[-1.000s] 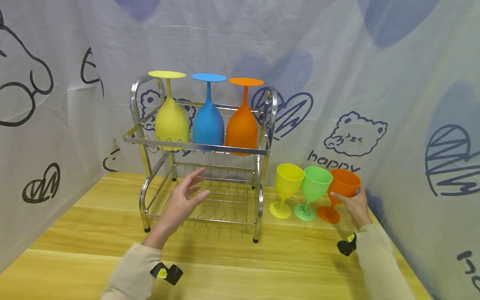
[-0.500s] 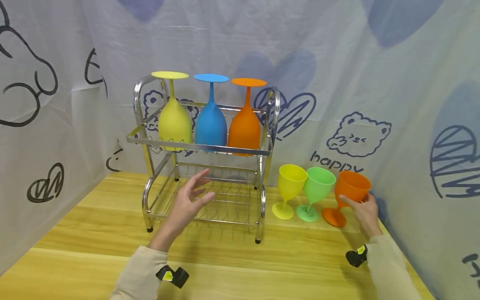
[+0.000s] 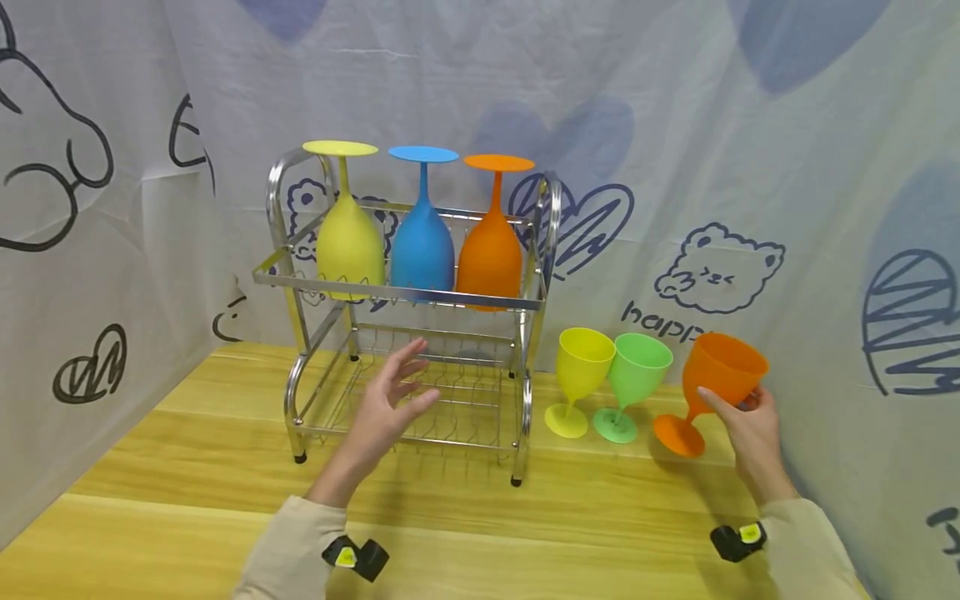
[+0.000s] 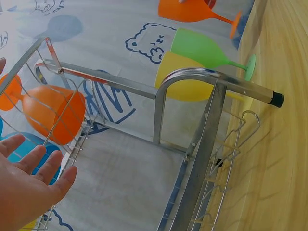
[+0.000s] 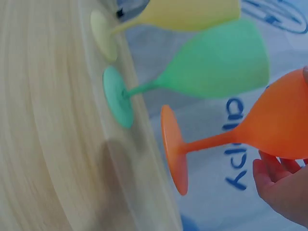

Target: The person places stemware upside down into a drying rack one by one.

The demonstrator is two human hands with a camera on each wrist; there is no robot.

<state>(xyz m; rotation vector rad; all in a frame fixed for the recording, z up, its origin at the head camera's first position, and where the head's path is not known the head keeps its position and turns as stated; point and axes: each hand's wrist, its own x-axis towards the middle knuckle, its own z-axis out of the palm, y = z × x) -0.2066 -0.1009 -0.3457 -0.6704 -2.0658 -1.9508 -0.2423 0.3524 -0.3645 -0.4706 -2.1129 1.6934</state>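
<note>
My right hand [image 3: 753, 433] grips an orange goblet [image 3: 720, 371] by its bowl, thumb on the near side. The goblet tilts to the right, and in the right wrist view its foot [image 5: 174, 150] shows raised off the table. Left of it a green goblet [image 3: 637, 371] and a yellow goblet [image 3: 583, 362] stand upright, side by side. My left hand [image 3: 382, 417] hovers in front of the metal rack with fingers spread, holding nothing. On the rack's upper tier, a yellow goblet [image 3: 348, 246], a blue goblet [image 3: 422, 246] and an orange goblet [image 3: 490, 258] stand upside down in a row.
The two-tier chrome rack [image 3: 521, 417] stands on the wooden table [image 3: 450, 517], its lower wire tier [image 3: 450, 400] low over the tabletop. Printed fabric [image 3: 697, 125] hangs behind and along both sides, close to my right hand.
My right hand has moved right and lifted the orange goblet, tilting it away from the green one. My left hand has shifted slightly to the right, still holding nothing.
</note>
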